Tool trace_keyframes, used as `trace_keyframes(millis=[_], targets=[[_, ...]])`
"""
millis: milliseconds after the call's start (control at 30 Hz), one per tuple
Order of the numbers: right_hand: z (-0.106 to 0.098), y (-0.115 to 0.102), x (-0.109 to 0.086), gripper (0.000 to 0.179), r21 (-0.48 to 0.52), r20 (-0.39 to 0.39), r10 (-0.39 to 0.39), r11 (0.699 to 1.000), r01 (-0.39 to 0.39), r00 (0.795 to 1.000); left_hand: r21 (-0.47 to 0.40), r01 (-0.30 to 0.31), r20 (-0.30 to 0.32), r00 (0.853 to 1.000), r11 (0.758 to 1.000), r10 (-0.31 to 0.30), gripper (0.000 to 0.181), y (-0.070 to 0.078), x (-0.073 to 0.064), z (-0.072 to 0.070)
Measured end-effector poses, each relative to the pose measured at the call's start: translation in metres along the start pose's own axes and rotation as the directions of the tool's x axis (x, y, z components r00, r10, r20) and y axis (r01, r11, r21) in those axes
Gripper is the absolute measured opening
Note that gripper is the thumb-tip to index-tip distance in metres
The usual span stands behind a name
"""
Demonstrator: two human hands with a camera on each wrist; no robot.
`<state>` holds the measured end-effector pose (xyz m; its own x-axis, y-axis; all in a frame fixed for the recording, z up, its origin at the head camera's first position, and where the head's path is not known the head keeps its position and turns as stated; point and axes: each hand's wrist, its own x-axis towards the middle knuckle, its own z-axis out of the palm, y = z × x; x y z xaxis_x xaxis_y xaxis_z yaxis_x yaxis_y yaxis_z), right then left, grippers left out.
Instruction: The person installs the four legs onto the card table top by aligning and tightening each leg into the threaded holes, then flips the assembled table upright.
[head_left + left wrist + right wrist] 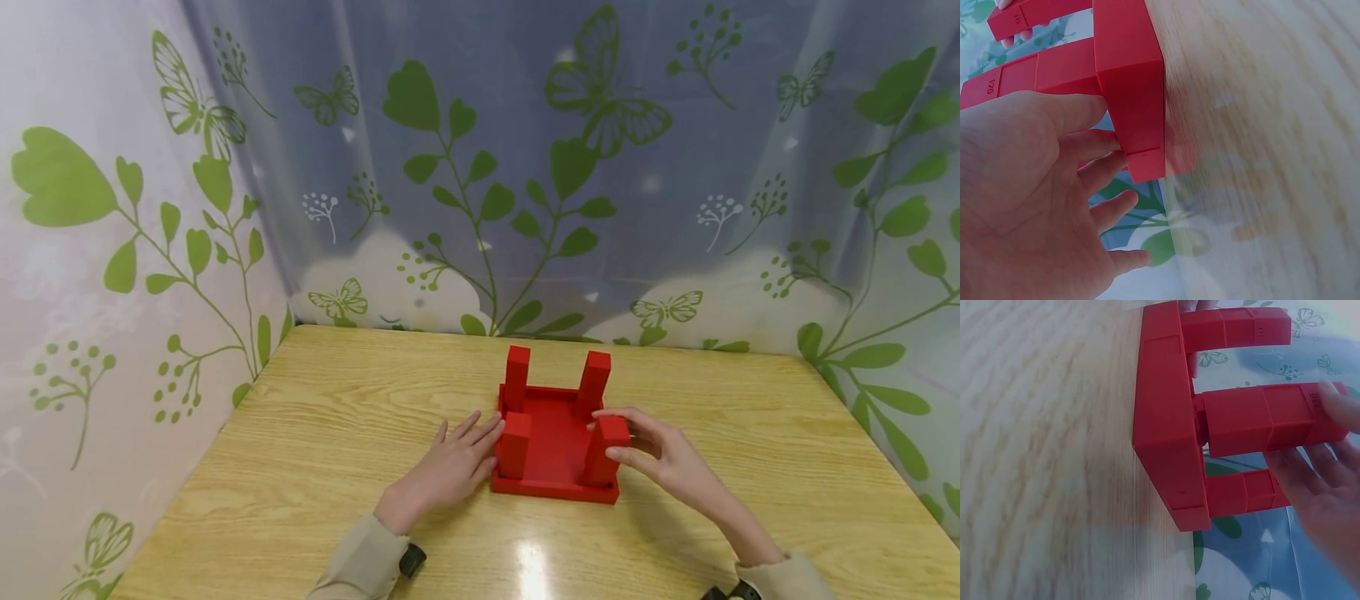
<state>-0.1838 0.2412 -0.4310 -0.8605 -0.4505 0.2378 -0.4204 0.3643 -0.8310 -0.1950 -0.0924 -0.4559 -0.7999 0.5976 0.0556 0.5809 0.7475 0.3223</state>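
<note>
A square red base with a raised rim lies on the table, with a red post upright at each corner. My right hand holds the upper part of the near right post between thumb and fingers. In the right wrist view, a narrow gap with a peg shows between that post and the base. My left hand, fingers spread and mostly straight, touches the left side of the base beside the near left post. Small printed numbers mark the posts.
The wooden table spreads around the base. Behind it hangs a curtain with green leaves and butterflies, and a similar cloth runs along the left side. Dark bands circle both wrists.
</note>
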Motion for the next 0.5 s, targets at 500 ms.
trace_keyframes(millis=[500], targets=[[-0.014,0.007,0.005,0.059,0.27,0.247,-0.079,0.963,0.01,0.966,-0.009,-0.001,0.007,1.0,1.0,0.001,0.053,-0.001,-0.001,0.0]])
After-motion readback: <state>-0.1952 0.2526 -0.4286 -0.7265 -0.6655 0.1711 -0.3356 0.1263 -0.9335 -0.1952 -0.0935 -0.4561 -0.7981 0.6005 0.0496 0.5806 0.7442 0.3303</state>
